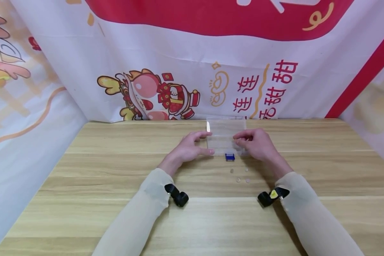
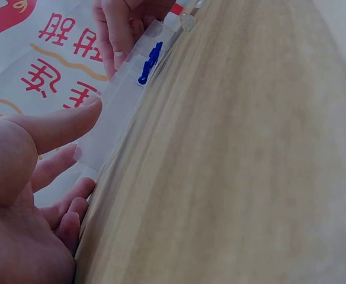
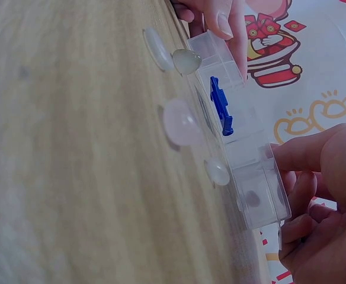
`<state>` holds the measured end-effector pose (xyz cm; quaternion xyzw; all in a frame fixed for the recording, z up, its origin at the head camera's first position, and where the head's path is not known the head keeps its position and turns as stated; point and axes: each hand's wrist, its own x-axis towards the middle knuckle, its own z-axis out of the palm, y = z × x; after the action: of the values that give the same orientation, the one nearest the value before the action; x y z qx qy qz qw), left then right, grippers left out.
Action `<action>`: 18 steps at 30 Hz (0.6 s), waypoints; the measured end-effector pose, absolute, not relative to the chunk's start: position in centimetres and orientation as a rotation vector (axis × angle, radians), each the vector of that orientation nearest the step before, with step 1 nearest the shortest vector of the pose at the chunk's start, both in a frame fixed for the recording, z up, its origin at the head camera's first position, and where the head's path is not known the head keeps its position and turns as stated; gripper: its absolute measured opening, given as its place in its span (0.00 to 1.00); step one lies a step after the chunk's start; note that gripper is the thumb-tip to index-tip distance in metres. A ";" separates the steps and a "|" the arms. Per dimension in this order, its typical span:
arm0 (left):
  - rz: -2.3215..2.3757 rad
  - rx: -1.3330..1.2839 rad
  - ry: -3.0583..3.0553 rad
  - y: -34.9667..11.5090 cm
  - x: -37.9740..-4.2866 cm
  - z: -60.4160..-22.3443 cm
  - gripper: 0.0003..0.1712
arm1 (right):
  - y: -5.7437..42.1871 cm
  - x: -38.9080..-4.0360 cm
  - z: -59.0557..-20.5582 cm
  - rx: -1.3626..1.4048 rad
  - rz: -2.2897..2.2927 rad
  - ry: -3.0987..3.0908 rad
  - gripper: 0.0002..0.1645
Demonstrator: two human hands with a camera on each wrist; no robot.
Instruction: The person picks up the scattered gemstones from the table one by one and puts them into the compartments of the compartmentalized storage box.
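Observation:
A clear plastic compartment box (image 1: pixel 220 144) with a blue latch (image 1: pixel 230 157) on its front lies at the far side of the wooden table, its clear lid (image 1: pixel 227 125) raised behind. My left hand (image 1: pixel 192 146) spans the box's left end, thumb at the front corner and fingers along the side, spread apart. My right hand (image 1: pixel 257 144) is at the right end, thumb and fingertips bent together over a compartment. I cannot tell whether anything is between those fingertips. A small dark piece (image 3: pixel 253 198) shows through the wall of the end compartment in the right wrist view.
Several small smooth stones lie on the table before the box: a pink one (image 3: pixel 182 123), a greyish-green one (image 3: pixel 186 61), a pale oval (image 3: pixel 157 49) and a small whitish one (image 3: pixel 217 172). A printed cloth (image 1: pixel 166 46) hangs behind the table's back edge.

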<state>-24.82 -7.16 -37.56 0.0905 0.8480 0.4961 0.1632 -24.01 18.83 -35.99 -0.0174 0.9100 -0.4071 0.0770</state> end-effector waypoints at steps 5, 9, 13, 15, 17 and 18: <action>1.416 0.250 2.417 -7.2 -24.8 -37.5 0.39 | 18.7 -24.0 -35.8 -0.048 -1.214 2.723 0.15; 1.418 0.257 2.419 -7.2 -24.7 -37.3 0.40 | 18.7 -24.0 -35.8 -0.046 -1.214 2.724 0.15; 1.416 0.262 2.420 -7.3 -24.6 -37.3 0.39 | 18.7 -24.0 -35.8 -0.048 -1.213 2.728 0.15; 1.413 0.263 2.420 -7.3 -24.6 -37.3 0.39 | 18.7 -23.9 -35.7 -0.049 -1.212 2.730 0.15; 1.416 0.268 2.416 -7.3 -24.7 -37.4 0.39 | 18.7 -23.8 -35.8 -0.047 -1.210 2.729 0.15; 1.416 0.272 2.415 -7.3 -24.7 -37.4 0.39 | 18.7 -23.8 -35.8 -0.044 -1.207 2.731 0.15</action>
<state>-24.68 -7.25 -37.44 0.0954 0.8470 0.4966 0.1639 -23.78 18.75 -35.75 -0.0146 0.9118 -0.4029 0.0777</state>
